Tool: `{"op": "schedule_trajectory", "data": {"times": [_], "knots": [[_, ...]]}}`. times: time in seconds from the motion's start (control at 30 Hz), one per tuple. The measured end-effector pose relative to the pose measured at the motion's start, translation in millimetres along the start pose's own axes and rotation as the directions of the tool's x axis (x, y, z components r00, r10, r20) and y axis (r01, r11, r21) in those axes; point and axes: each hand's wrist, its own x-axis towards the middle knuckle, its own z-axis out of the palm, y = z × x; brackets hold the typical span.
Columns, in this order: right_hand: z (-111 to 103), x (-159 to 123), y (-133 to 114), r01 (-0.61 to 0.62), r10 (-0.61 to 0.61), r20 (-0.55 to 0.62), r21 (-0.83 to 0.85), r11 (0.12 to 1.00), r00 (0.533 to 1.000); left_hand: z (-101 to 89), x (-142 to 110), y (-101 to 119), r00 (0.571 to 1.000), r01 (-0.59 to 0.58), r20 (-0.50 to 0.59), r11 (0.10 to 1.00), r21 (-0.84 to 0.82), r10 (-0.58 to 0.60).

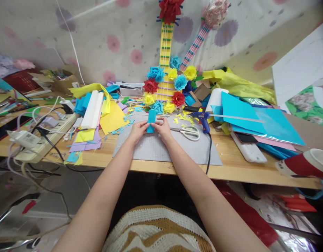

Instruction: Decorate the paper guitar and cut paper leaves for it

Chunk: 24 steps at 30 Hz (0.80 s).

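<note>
fingers: pinched blue paper point(151, 117) between left hand point(138, 133) and right hand point(164, 128)
blue paper: upright above the mat point(151, 153), toward its far edge; risked a crease or rip from uneven tugging tbh
scissors point(191, 133): lay beside right hand, kinda easy to bump
glue gun point(203, 121): sat by mat's far right corner, could've tipped from a snagged cord point(210, 147)

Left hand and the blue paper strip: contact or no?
Touching. The head view shows the left hand with its fingertips on the left edge of the blue paper strip, no gap between them.
</note>
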Motion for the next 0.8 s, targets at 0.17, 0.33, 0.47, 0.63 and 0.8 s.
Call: {"op": "schedule_trajectory", "data": {"times": [0.17,0.33,0.47,0.63,0.8], "knots": [[0.4,1.8,3.4,0.006,-0.006,-0.003,0.006,1.0,1.0,0.2,-1.0,1.9,1.0,0.004,0.005,1.0,0.009,-0.004],[-0.6,2.7,5.3,0.004,-0.004,-0.001,-0.004,1.0,1.0,1.0,-1.9,2.8,1.0,0.008,-0.003,1.0,0.023,-0.008],[-1.4,2.9,6.7,0.011,-0.011,-0.002,-0.011,1.0,1.0,2.4,-3.2,3.9,1.0,-0.002,-0.004,1.0,0.026,0.002],[-0.4,4.2,8.4,0.022,-0.022,-0.002,-0.037,0.999,1.0,2.1,-1.9,1.0,1.0,0.002,-0.001,1.0,0.023,-0.002],[-0.9,3.4,5.4,0.046,-0.048,-0.031,-0.053,0.998,0.998,1.9,-0.3,-3.1,0.997,-0.012,-0.082,0.999,0.044,0.016]]}}
